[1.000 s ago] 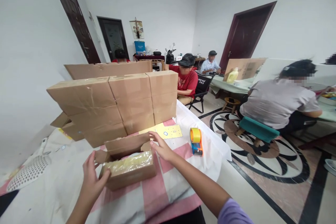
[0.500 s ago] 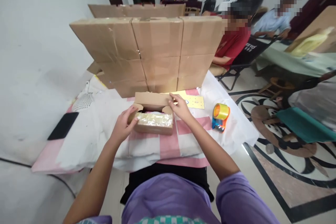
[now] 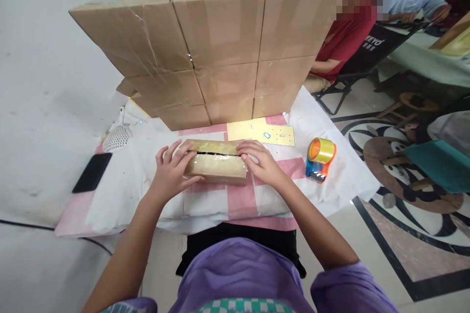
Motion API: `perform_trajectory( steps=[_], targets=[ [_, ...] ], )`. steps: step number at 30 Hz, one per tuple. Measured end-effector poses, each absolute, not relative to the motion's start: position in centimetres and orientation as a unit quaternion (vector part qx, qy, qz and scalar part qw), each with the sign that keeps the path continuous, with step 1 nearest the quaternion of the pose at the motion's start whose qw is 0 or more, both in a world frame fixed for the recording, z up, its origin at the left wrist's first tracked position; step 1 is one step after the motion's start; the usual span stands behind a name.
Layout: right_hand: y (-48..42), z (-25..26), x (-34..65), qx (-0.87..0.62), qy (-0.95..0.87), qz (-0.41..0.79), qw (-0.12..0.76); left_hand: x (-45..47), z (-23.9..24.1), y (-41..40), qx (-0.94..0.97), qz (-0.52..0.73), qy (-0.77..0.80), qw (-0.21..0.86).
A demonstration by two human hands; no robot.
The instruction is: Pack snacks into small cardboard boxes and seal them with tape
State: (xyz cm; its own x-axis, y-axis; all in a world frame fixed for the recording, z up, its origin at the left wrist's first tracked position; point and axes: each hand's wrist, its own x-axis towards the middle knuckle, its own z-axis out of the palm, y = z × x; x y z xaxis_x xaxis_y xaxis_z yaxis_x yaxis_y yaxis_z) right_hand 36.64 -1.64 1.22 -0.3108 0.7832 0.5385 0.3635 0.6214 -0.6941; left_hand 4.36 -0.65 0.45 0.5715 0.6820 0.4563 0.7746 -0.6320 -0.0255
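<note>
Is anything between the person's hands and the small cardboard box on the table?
Nothing visible. The left hand and right hand already rest on the ends of the box, fingers over its folded flaps. The tape dispenser and yellow sheet lie apart, to the right and behind.

A small box [image 3: 216, 166] lies on the table [image 3: 121, 205] in front of the person, the left hand [image 3: 169, 172] on its left end and the right hand [image 3: 260, 162] on its right end. Behind it stands a stack of cartons [image 3: 216, 54]. A card [image 3: 261, 133] lies between the stack and the box, to the right. A tape dispenser [image 3: 318, 159] sits further right. A phone [image 3: 92, 172] lies far left, a mesh disc [image 3: 117, 138] behind it.
</note>
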Motion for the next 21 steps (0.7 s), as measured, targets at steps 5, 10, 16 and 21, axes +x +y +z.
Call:
perform_trajectory(
  steps=[5, 10, 16, 21],
  targets=[
    [-3.5, 0.6, 37.6, -0.393, -0.791, 0.254, 0.393, 4.0, 0.6, -0.2, -0.909, -0.184, -0.364, 0.089],
    [-4.1, -0.3, 37.5, -0.405, -0.792, 0.258, 0.377, 3.1, -0.1, 0.6, -0.922, -0.206, -0.316, 0.093],
    [-4.2, -0.1, 37.6, -0.416, -0.775, 0.268, 0.393, 2.2, -1.0, 1.7, -0.929, -0.225, -0.244, 0.161],
    [-4.3, -0.3, 37.3, -0.432, -0.764, 0.260, 0.403, 1.3, -3.7, 2.8, -0.925, -0.239, -0.228, 0.187]
  ],
)
